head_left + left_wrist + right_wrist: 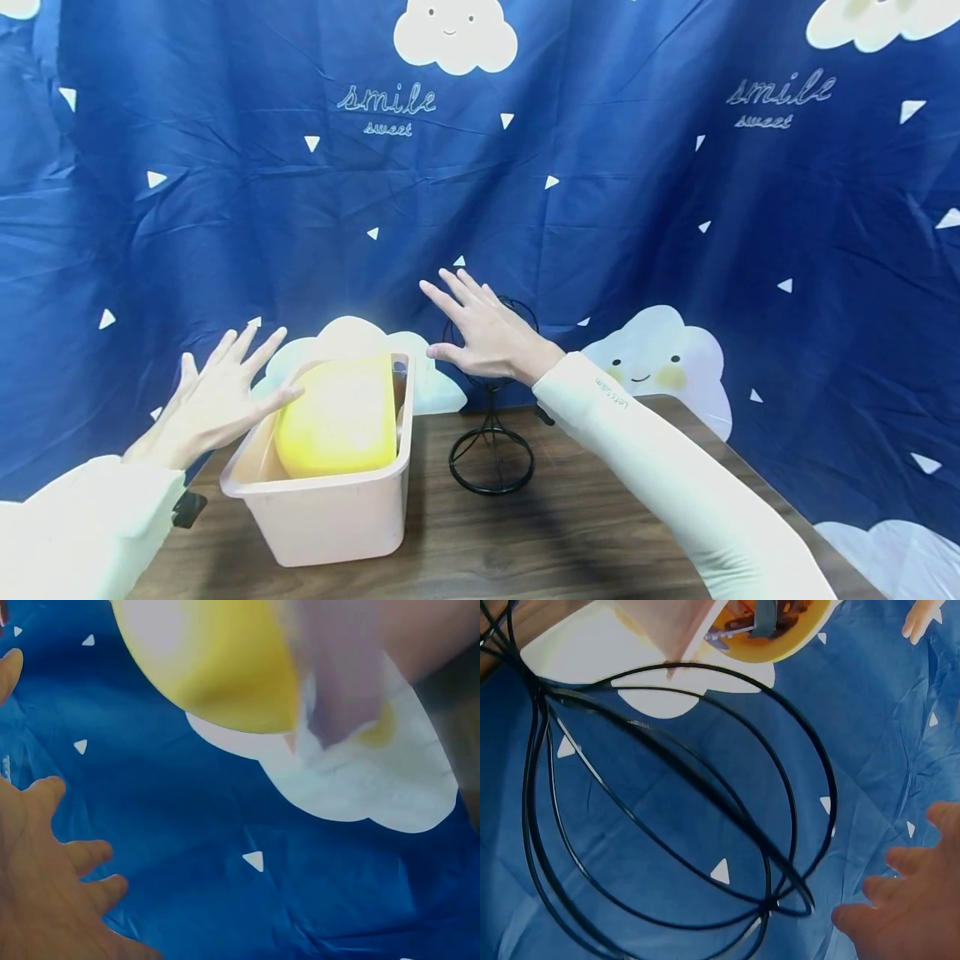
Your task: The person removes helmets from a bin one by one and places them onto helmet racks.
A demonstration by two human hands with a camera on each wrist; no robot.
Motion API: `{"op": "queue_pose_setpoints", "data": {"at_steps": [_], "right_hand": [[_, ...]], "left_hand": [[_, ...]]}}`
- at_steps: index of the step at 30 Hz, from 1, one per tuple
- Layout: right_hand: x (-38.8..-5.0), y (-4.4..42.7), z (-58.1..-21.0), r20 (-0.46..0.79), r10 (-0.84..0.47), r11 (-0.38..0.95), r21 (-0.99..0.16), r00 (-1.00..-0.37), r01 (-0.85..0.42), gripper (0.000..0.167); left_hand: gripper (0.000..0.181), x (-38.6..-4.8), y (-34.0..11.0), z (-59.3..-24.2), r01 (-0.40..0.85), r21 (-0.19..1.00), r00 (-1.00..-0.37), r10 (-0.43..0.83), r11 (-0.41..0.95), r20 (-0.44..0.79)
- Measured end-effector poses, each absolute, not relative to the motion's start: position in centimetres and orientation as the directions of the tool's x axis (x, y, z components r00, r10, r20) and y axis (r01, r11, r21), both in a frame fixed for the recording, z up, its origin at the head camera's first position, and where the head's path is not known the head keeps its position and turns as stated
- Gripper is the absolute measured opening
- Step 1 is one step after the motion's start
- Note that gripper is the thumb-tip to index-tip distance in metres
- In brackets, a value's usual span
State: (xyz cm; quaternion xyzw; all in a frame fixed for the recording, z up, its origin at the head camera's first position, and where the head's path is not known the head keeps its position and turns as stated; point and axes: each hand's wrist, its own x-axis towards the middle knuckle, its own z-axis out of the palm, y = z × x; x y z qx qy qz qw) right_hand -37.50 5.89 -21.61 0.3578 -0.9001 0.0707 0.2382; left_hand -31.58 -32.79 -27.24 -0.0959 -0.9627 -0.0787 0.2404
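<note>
My left hand point(213, 404) hovers beside a pale pink plastic bin point(330, 521), fingers spread and holding nothing. Inside the bin, tilted on its side, is a yellow hard hat point(333, 421); straps show within its shell point(795, 646) in the right wrist view. To the right of the bin stands a black wire stand point(491, 408) with a ring base and a globe-shaped wire top point(705, 790). In front of that top, from the head view, is my right hand point(487, 333), also spread and holding nothing. Whether it touches the wire cannot be told.
Bin and stand rest on a dark wood-grain table point(600, 517). Behind it hangs a blue curtain point(637, 208) with white clouds and triangles. Something small and partly hidden shows at the bin's right inner side. A dark wrist device point(189, 508) sits at the left sleeve.
</note>
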Motion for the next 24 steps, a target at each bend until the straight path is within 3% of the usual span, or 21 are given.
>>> {"op": "queue_pose_setpoints", "data": {"at_steps": [15,24], "right_hand": [[-37.6,4.1,-23.9,0.463,-0.632,0.699,-0.006,-0.621,-0.715,0.089],[-37.1,3.1,-24.7,0.486,-0.656,0.669,0.02,-0.578,-0.743,0.087]], "left_hand": [[0.092,-30.2,-33.7,-29.7,0.21,0.204,-0.917,0.119,0.956,0.382],[0.091,-29.4,-34.1,-31.2,0.205,0.258,-0.925,0.102,0.944,0.365]]}}
